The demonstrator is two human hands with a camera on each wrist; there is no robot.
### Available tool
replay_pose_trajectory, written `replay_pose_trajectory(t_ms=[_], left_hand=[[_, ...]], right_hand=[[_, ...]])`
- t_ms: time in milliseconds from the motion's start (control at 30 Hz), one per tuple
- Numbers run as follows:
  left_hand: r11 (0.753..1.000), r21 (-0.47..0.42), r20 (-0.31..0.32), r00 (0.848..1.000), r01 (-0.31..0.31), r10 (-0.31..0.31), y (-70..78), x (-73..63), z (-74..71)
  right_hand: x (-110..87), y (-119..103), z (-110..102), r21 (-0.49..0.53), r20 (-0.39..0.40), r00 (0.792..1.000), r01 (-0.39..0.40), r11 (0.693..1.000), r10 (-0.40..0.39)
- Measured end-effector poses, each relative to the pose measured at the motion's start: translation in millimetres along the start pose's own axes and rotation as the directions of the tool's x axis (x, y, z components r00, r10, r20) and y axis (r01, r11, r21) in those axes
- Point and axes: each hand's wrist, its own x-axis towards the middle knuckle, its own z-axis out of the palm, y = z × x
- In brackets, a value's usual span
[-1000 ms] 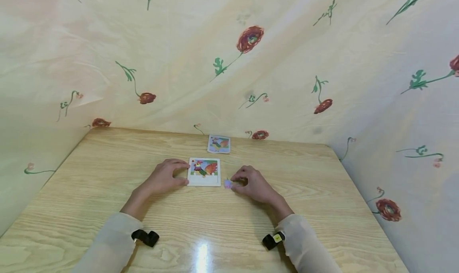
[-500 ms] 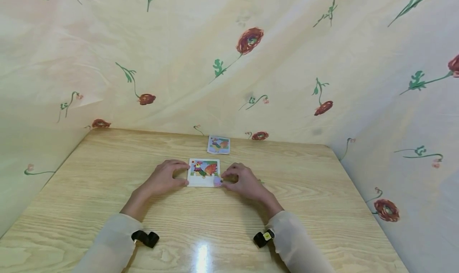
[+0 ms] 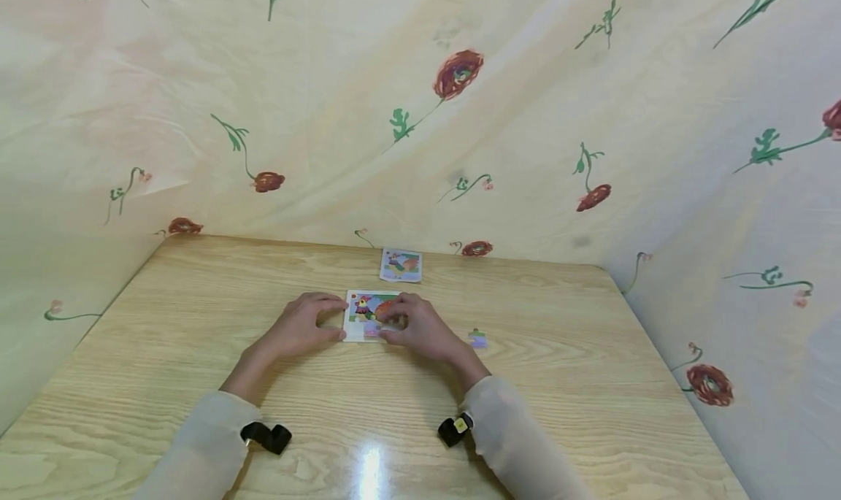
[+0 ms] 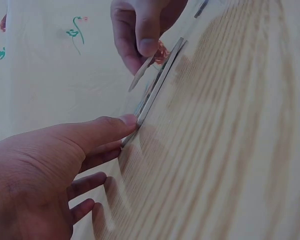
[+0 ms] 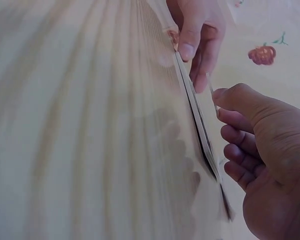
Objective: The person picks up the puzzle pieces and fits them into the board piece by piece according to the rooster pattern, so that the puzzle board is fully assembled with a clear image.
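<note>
1. Pale cloth printed with red flowers hangs behind a wood-grain desk.
2. On the desk, a white-bordered puzzle board with a rooster picture lies flat between the hands, its lower strip partly bare.
3. Thumb and forefinger apart, the left hand holds the board's left edge.
4. Nearly closed, the right hand pinches a lilac piece between thumb and finger, tilted just above the board.
5. Another piece lies right of the board.
6. Beyond the board rests a rooster card.
</note>
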Motion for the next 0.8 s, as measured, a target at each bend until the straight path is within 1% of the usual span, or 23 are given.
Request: replay_pose_trajectory(t_ms=[100,300,500,800], left_hand=[[1.0,0.005,-0.002,1.0,-0.005,0.005,-0.1,0.3,-0.1],[1.0,0.014,-0.006,1.0,-0.023,0.023,-1.7,1.8,0.7],[0.999,0.025,-0.013,0.999,-0.036,0.036,-2.9,2.8,1.1],[0.999,0.03,-0.017,0.999,-0.035,0.035,-3.2,2.3,1.3]], right_hand=[[5.2,-3.6,3.6,-0.004,0.005,1.0,0.02,1.0,-0.02],[11.9,-10.6,7.5,-0.06,0.007,0.998,0.062,0.996,-0.062],[16.9,-11.8,12.0,-0.088,0.028,0.998,0.053,0.995,-0.051],[19.9,-11.5,16.5,-0.13,0.044,0.996,0.085,0.988,-0.08]])
